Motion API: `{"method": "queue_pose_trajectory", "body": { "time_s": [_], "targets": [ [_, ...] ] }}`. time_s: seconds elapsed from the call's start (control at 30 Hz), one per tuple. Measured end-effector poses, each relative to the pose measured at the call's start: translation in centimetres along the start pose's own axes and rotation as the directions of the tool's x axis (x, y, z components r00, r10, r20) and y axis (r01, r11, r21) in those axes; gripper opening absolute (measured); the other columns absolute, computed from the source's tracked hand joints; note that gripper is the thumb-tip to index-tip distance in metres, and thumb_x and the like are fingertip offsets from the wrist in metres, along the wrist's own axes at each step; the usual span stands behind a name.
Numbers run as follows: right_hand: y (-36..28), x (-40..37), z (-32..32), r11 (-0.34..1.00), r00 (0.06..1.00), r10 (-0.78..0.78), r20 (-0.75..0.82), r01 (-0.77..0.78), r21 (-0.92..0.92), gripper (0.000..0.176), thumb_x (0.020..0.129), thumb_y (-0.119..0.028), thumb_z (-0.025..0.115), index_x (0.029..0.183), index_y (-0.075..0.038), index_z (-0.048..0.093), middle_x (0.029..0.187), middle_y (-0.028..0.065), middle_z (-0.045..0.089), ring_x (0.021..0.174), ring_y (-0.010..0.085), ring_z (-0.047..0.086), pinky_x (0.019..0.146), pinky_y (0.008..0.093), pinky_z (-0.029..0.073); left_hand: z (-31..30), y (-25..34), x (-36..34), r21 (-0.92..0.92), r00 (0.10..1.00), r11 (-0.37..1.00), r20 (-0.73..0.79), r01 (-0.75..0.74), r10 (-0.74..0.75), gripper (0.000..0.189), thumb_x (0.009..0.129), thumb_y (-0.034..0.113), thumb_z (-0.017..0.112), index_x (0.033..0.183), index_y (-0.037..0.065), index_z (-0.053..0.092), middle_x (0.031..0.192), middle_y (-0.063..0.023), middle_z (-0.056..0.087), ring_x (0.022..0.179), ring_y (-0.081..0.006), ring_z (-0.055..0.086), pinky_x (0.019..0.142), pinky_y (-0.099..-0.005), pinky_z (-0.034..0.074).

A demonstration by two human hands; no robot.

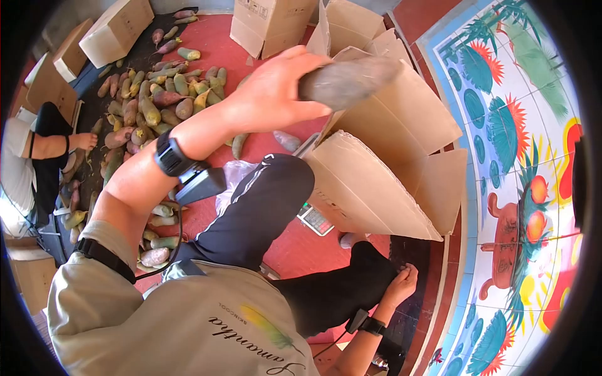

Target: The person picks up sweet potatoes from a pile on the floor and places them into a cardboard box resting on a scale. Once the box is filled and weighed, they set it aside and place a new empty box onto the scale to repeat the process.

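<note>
Raised over an open cardboard box (370,182), my left hand (276,88) has its thumb and fingers wrapped round a thick greyish-brown radish (348,81), slightly blurred by motion. The radish points right, over the box opening; the box's flaps stand up and its bottom is hidden. A digital scale (315,220) with a keypad shows by the box's near side. Down at the right, my right hand (402,285) rests by my bent knee with its fingers loosely curled, and I see nothing in them.
Many green and reddish radishes (150,106) lie heaped on the floor at left. Another person's hand (86,141) touches the pile. Cardboard boxes (266,28) stand at the back, and more (116,31) at the upper left. A painted tile wall (501,156) bounds the right side.
</note>
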State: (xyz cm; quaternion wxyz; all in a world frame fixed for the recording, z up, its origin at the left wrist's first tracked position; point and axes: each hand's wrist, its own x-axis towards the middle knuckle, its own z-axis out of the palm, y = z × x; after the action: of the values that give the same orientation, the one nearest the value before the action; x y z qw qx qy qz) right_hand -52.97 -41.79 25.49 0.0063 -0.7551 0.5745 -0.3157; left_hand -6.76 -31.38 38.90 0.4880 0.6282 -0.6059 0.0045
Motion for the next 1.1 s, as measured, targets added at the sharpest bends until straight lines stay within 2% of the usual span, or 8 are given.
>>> {"method": "queue_pose_trajectory", "body": {
  "time_s": [0.17,0.33,0.47,0.57,0.63,0.7,0.93,1.1],
  "targets": [
    [0.2,-0.2,0.1,1.000,1.000,0.026,-0.006,-0.026,0.018,0.018,0.087,-0.007,0.044,0.092,0.001,0.059,0.081,0.0157,0.063,0.072,0.0267,0.064,0.065,0.0354,0.050,3.9,1.6,2.6,-0.111,0.995,0.992,0.070,-0.058,0.066,0.048,0.069,0.011,0.069,0.114,0.006,0.055,0.096,-0.0110,0.051,0.085,-0.0228,0.054,0.072,-0.0318,0.045],
    [-0.1,-0.2,0.0,0.999,0.999,0.024,-0.025,-0.023,0.042,0.019,0.088,-0.009,0.043,0.092,0.001,0.059,0.079,0.0133,0.063,0.070,0.0231,0.063,0.064,0.0331,0.050,7.7,0.6,2.9,0.027,0.967,0.971,0.100,-0.239,0.235,0.034,0.073,0.015,0.065,0.105,0.005,0.058,0.094,-0.0136,0.058,0.090,-0.0332,0.054,0.077,-0.0383,0.046],
    [-0.6,-0.2,-0.3,0.998,0.999,0.046,-0.004,-0.046,0.044,0.018,0.087,-0.007,0.044,0.091,0.002,0.060,0.081,0.0165,0.064,0.073,0.0275,0.064,0.066,0.0361,0.051,8.3,0.7,2.4,-0.012,0.953,1.000,0.301,0.022,-0.017,0.028,0.076,0.013,0.061,0.103,0.005,0.060,0.101,-0.0131,0.059,0.095,-0.0337,0.053,0.080,-0.0400,0.045],
    [-0.8,-0.2,-0.4,0.999,1.000,0.030,0.001,-0.030,0.017,0.019,0.087,-0.007,0.044,0.091,0.002,0.060,0.081,0.0167,0.064,0.072,0.0279,0.064,0.065,0.0366,0.050,7.3,0.6,1.2,0.032,0.974,0.995,0.209,-0.094,0.085,0.025,0.077,0.009,0.060,0.102,0.006,0.061,0.105,-0.0127,0.059,0.098,-0.0330,0.053,0.082,-0.0396,0.045],
    [-0.6,-0.1,-0.3,0.999,1.000,0.028,0.005,-0.028,0.017,0.019,0.087,-0.008,0.043,0.091,0.002,0.060,0.081,0.0169,0.064,0.072,0.0282,0.064,0.065,0.0368,0.050,6.2,0.0,0.2,0.069,0.945,0.947,-0.069,-0.314,0.318,0.027,0.076,0.006,0.061,0.104,0.005,0.060,0.107,-0.0122,0.059,0.098,-0.0317,0.054,0.082,-0.0392,0.045],
    [-0.1,-0.2,-0.1,0.997,0.998,0.055,0.011,-0.056,0.057,0.019,0.087,-0.007,0.043,0.091,0.001,0.060,0.081,0.0173,0.063,0.073,0.0283,0.064,0.065,0.0368,0.049,4.5,-0.8,-1.4,0.123,0.944,0.942,-0.073,-0.311,0.322,0.029,0.076,0.003,0.061,0.104,0.004,0.059,0.106,-0.0122,0.059,0.097,-0.0306,0.055,0.083,-0.0386,0.045],
    [0.4,0.0,0.0,0.993,0.997,0.072,0.019,-0.074,0.091,0.018,0.087,-0.007,0.044,0.092,0.000,0.060,0.076,0.0148,0.061,0.068,0.0253,0.062,0.062,0.0350,0.048,-0.1,-9.4,-13.2,0.247,0.980,0.959,0.102,0.140,-0.169,0.020,0.078,0.006,0.058,0.098,0.003,0.059,0.093,-0.0159,0.057,0.089,-0.0340,0.055,0.077,-0.0384,0.046],
    [0.9,0.1,0.0,0.994,0.996,0.073,0.059,-0.077,0.072,0.020,0.090,-0.009,0.043,0.094,0.000,0.060,0.077,0.0137,0.062,0.068,0.0213,0.062,0.062,0.0319,0.050,-2.5,-16.1,-27.4,0.426,0.747,0.765,0.256,0.482,-0.613,0.016,0.080,0.017,0.053,0.088,0.006,0.062,0.090,-0.0163,0.062,0.085,-0.0364,0.058,0.074,-0.0429,0.047]
  ]
}}
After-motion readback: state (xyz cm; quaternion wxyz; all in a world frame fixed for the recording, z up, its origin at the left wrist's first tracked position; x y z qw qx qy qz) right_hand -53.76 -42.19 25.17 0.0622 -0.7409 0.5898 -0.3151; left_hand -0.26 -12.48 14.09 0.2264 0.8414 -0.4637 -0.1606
